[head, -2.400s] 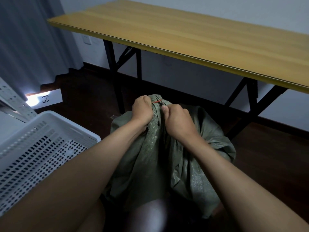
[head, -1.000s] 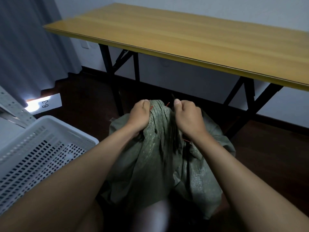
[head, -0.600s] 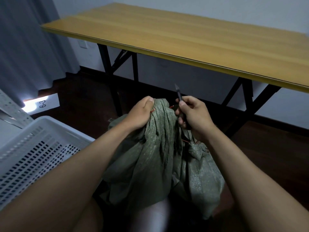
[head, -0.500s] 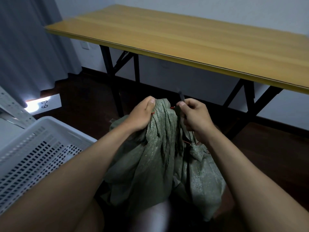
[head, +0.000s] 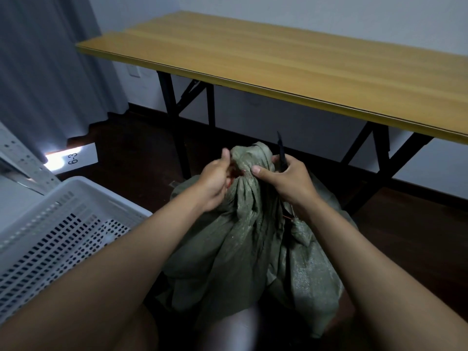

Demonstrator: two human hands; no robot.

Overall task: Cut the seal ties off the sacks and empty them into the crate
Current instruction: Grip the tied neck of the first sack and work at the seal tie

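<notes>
**Sack neck held, blade in right hand**

The green sack [head: 243,239] stands on the dark floor [head: 141,153] between the person's arms, in front of the table [head: 291,64]. Its neck is gathered into a bunch at the top. A red tie [head: 234,173] shows at the neck, partly hidden by the left hand.

The left hand [head: 214,183] grips the gathered neck on its left side, fingers curled, thumb raised. The right hand [head: 286,181] grasps a dark blade [head: 281,153], which points upward beside the neck; its thumb presses on the sack fabric.

A second knotted sack [head: 306,262] lies just right of the first, touching it.

The white perforated crate [head: 63,224] sits on the left, near the sack. A label marked "6-3" [head: 76,158] lies on the floor beyond the crate.
</notes>
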